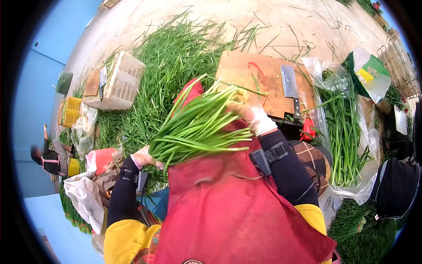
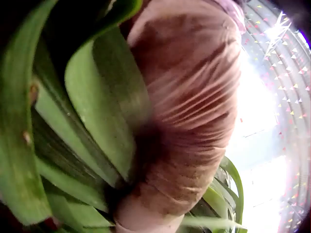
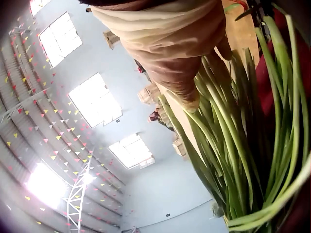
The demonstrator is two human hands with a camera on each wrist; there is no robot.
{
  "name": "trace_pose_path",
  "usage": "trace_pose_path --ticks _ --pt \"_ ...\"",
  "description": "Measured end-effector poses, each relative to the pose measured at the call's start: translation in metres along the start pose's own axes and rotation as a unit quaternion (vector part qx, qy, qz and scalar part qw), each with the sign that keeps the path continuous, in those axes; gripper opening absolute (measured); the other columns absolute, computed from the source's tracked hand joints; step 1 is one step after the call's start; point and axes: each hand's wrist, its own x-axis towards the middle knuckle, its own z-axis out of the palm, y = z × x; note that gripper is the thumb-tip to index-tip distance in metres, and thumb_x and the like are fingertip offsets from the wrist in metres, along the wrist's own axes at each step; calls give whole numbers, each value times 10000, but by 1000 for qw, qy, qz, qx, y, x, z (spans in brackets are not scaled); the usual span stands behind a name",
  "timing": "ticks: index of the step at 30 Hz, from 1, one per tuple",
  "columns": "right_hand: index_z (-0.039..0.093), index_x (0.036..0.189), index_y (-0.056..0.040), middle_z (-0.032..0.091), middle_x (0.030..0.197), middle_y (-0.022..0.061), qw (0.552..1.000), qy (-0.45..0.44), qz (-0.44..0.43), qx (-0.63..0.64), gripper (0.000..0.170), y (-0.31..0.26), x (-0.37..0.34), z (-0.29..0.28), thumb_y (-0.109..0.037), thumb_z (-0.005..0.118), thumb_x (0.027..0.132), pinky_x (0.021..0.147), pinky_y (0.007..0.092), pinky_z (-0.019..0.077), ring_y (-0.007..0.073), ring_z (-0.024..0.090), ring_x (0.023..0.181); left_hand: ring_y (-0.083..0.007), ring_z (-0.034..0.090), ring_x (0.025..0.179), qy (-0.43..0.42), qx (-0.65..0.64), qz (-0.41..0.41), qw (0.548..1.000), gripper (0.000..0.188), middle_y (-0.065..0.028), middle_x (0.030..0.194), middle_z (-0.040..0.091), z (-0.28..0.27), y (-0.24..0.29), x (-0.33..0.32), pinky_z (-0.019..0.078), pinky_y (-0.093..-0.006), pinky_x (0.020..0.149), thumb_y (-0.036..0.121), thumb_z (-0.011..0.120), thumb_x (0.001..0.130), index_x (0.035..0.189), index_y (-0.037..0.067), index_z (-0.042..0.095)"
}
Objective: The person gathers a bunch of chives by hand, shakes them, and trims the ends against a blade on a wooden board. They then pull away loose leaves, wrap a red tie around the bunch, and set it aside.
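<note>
A loose bunch of long, flat-leaved Chinese chives [image 1: 193, 125] lies across the person's lap, over a red apron [image 1: 228, 198]. The gloved left hand [image 1: 147, 157] grips its leafy end at the lower left; close up in the left wrist view, the thumb [image 2: 180, 170] bends over broad green leaves. At the pale stem end, the gloved right hand [image 1: 252, 114] holds the bunch from above. In the right wrist view its fingers [image 3: 187, 94] curl onto the stems [image 3: 228, 131], while some stems hang apart on the right. Leaves hide part of both hands' fingers.
A wooden board [image 1: 246, 66] ahead bears a cleaver [image 1: 290, 81] and a red tie [image 1: 257, 68]. Chives heap on the floor [image 1: 171, 53]. Right stands a plastic bag of chives [image 1: 340, 132]; left, an upturned white crate [image 1: 121, 83] with another knife [image 1: 103, 79].
</note>
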Motion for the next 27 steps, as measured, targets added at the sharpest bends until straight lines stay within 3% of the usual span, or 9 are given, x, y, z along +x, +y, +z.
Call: trace_pose_path --ticks 4,6,9,17,19,20,22,25,27 --pt "596 1143 -15 670 1011 83 999 37 -22 -18 428 17 15 14 -133 756 764 762 297 498 159 617 875 -130 628 867 26 54 2 998 489 -39 959 698 2 8 1 529 -310 774 26 815 654 1107 19 631" --pt "618 1113 -14 676 980 80 997 76 16 -14 395 -28 -8 25 -79 743 744 766 300 498 166 624 856 -122 619 869 29 138 34 989 482 -38 985 695 -1 6 1 519 -312 781 47 818 650 1097 20 639" --pt "629 1100 -17 681 947 65 998 62 23 -14 377 1 1 17 -22 705 731 770 297 500 175 629 836 -122 616 866 26 72 -9 997 476 -40 982 696 -1 7 -1 514 -308 786 57 814 658 1100 20 641" --pt "637 1107 -58 691 950 156 987 72 -16 -140 372 46 14 -2 -173 683 756 813 361 493 278 661 907 -124 610 904 47 115 12 992 510 -40 1017 693 0 10 -1 498 -309 841 48 816 663 1139 20 635" --pt "644 1077 -82 686 926 160 914 192 -4 -358 303 23 4 -15 -158 640 783 782 366 498 273 661 872 -122 612 926 35 129 17 991 521 -37 1039 690 -4 6 0 499 -307 855 54 822 668 1151 19 630" --pt "657 1060 -107 684 906 153 939 218 31 -265 260 48 10 -36 -137 602 808 742 359 504 258 658 833 -118 602 923 39 128 5 991 567 -24 1052 679 -1 11 -2 500 -308 845 52 832 646 1169 32 612" --pt "674 1071 -117 671 837 114 926 285 -82 -232 279 68 5 -86 -115 617 798 717 322 503 200 634 770 -121 609 937 36 121 16 992 563 -31 1063 681 -1 8 -2 499 -306 858 52 828 661 1179 26 608" --pt "712 957 -61 685 945 56 918 352 -140 -119 186 2 -45 -131 -30 610 805 789 304 497 166 622 855 -124 618 944 47 99 27 994 567 -41 1057 686 -5 -4 -3 500 -304 867 55 824 668 1189 19 602" --pt "679 1053 -33 685 1040 92 905 393 -162 -27 259 -26 -74 -182 27 608 812 816 309 513 170 627 870 -133 628 912 35 58 10 998 553 -49 1025 691 -9 -10 -4 508 -308 848 32 798 659 1176 12 601"
